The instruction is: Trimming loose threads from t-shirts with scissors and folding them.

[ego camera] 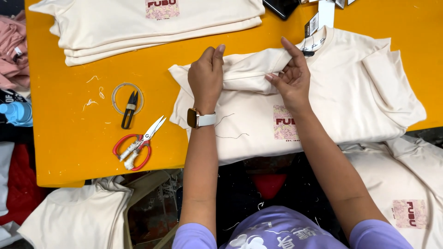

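Note:
A cream T-shirt [355, 92] with a small pink printed patch lies spread on the orange table [69, 147]. My left hand [206, 76], with a white-strapped watch on the wrist, pinches the shirt's folded left sleeve near its shoulder. My right hand [291, 76] grips the cloth just beside the collar, where hang tags [318, 20] are attached. Both hands hold the same fold of fabric between them. A loose dark thread [230, 133] lies on the shirt's front.
A stack of folded cream shirts [138, 27] sits at the table's far left. Red-handled scissors [136, 145], black thread snips [130, 108] and a ring of tape lie left of the shirt. More cream shirts hang below the table's front edge.

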